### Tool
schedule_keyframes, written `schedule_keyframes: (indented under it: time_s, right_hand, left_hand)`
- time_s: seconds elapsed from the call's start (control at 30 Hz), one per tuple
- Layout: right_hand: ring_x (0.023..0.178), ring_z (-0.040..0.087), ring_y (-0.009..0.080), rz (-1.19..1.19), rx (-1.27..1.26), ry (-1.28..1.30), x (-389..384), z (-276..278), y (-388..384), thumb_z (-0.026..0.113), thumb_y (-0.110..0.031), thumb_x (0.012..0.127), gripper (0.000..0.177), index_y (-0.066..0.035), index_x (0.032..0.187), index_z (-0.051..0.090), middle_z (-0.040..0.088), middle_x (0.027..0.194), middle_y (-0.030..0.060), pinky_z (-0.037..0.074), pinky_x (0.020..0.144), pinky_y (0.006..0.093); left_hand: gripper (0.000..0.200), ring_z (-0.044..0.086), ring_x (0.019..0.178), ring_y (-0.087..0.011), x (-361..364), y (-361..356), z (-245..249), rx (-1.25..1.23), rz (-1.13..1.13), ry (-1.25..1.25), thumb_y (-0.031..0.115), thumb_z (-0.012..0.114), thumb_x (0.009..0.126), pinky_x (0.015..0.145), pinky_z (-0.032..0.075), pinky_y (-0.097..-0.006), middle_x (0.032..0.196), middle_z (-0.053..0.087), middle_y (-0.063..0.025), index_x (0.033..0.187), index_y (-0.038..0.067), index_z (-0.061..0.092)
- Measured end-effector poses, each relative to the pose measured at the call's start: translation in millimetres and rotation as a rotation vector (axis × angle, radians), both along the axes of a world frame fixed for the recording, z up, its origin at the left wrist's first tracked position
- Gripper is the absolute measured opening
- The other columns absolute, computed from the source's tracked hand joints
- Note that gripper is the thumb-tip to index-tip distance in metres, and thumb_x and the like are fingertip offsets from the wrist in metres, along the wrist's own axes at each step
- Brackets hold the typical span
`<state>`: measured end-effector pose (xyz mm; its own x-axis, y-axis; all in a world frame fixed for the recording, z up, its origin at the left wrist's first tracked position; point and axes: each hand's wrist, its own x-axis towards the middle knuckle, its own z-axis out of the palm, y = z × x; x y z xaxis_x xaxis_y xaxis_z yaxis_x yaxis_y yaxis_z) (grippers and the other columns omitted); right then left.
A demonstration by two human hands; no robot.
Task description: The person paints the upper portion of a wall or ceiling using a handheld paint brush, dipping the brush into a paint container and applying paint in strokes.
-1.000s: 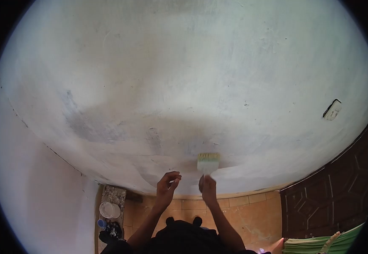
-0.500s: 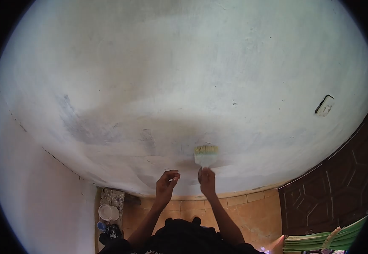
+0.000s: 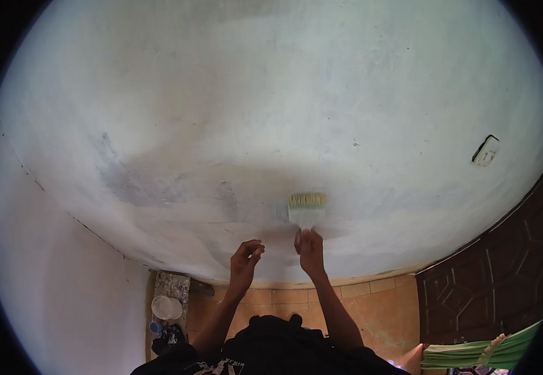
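A wide flat brush [image 3: 307, 212] with yellowish bristles and a pale body points upward in front of the whitish wall [image 3: 271, 112]. My right hand [image 3: 310, 249] is closed around its handle. To the left of it, my left hand [image 3: 245, 259] is raised with its fingers curled and the fingertips near the thumb. Whether anything small sits between those fingertips cannot be made out. Grey-blue patches mark the wall to the left of the brush.
A white switch plate [image 3: 487, 151] is on the wall at right, above a dark carved door [image 3: 484, 287]. A speckled bench [image 3: 173, 285] at lower left bears white containers [image 3: 166, 307] and a blue cup [image 3: 155, 327]. Green cloth [image 3: 478, 355] hangs at lower right.
My right hand and the brush have moved up along the wall. My left hand has risen slightly, its fingers still curled. The view has shifted a little.
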<state>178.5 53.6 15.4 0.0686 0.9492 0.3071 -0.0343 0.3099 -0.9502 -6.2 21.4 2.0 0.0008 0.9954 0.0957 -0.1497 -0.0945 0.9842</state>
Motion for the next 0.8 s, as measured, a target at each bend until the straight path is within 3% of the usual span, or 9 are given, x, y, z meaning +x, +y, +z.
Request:
schedule_keyframes:
  time_s: [0.1,0.2,0.3,0.33,0.43,0.57,0.7,0.8]
  right_hand:
    - [0.045,0.031,0.0053,-0.067,-0.156,-0.08,-4.2,-83.9,-25.1,0.035,-0.046,0.101,0.051,-0.01,0.065,0.037,0.034,0.051,-0.0042,0.025,0.042,0.0237]
    - [0.045,0.032,0.0054,-0.057,-0.253,-0.05,-12.1,-113.3,-62.7,0.036,-0.046,0.1,0.051,-0.011,0.063,0.036,0.034,0.051,-0.0042,0.025,0.041,0.0236]
    - [0.044,0.032,0.0052,0.046,-0.156,0.042,-20.0,-56.8,-60.5,0.035,-0.045,0.101,0.05,-0.01,0.065,0.037,0.034,0.052,-0.0043,0.025,0.041,0.0235]
    - [0.049,0.035,0.0084,0.076,-0.206,0.055,-19.9,-26.3,-54.9,0.035,-0.039,0.102,0.049,-0.007,0.065,0.039,0.036,0.053,-0.0018,0.029,0.046,0.026]
    - [0.046,0.031,0.0051,0.075,-0.08,0.106,-31.0,39.3,-31.4,0.033,-0.046,0.101,0.051,-0.01,0.065,0.036,0.034,0.053,-0.0035,0.024,0.042,0.0232]
    - [0.046,0.031,0.0051,0.032,-0.058,0.036,-27.4,-21.6,-3.4,0.034,-0.046,0.101,0.051,-0.01,0.065,0.037,0.034,0.053,-0.0036,0.024,0.042,0.0228]
    - [0.044,0.03,0.0053,-0.031,-0.214,-0.103,-26.0,-115.2,-50.0,0.034,-0.042,0.102,0.048,-0.011,0.066,0.038,0.034,0.052,-0.0044,0.025,0.04,0.0232]
    - [0.042,0.03,0.0053,-0.011,-0.204,0.012,-27.3,-103.8,-60.4,0.035,-0.039,0.102,0.047,-0.011,0.066,0.038,0.034,0.052,-0.0046,0.025,0.039,0.0235]
  left_hand:
    - [0.025,0.057,0.096,-0.0132,-4.7,-2.8,-4.2,-0.012,0.021,-0.016,0.017,0.059,0.094,0.084,0.045,-0.0269,0.102,0.062,-0.006,0.115,0.004,0.057]
    - [0.026,0.057,0.096,-0.0128,-12.2,-9.5,-9.9,-0.029,0.039,-0.004,0.017,0.059,0.094,0.084,0.045,-0.0269,0.101,0.062,-0.0056,0.115,0.004,0.057]
    - [0.026,0.057,0.096,-0.0127,-17.0,-8.5,-12.4,-0.031,0.035,0.005,0.018,0.059,0.094,0.084,0.045,-0.0269,0.101,0.062,-0.0054,0.115,0.004,0.057]
    - [0.026,0.057,0.095,-0.0126,-16.5,-7.4,-11.8,-0.031,0.03,0.0,0.018,0.059,0.094,0.084,0.045,-0.0268,0.1,0.062,-0.0054,0.115,0.003,0.057]
    - [0.026,0.058,0.096,-0.0131,-13.9,-4.4,-6.9,-0.031,0.004,0.008,0.018,0.059,0.094,0.085,0.045,-0.0272,0.101,0.063,-0.0058,0.115,0.003,0.057]
    - [0.024,0.059,0.098,-0.0157,-11.5,-4.6,-9.9,0.008,-0.006,0.034,0.016,0.056,0.094,0.083,0.047,-0.0294,0.103,0.063,-0.0071,0.115,0.004,0.056]
    - [0.025,0.059,0.097,-0.0158,-14.2,-9.4,-24.2,0.002,-0.001,0.012,0.017,0.056,0.094,0.082,0.047,-0.0295,0.103,0.063,-0.0072,0.115,0.004,0.056]
    - [0.025,0.059,0.097,-0.0161,-20.1,-6.6,-26.5,-0.01,0.0,0.042,0.017,0.056,0.094,0.082,0.048,-0.0297,0.103,0.063,-0.0074,0.115,0.004,0.056]
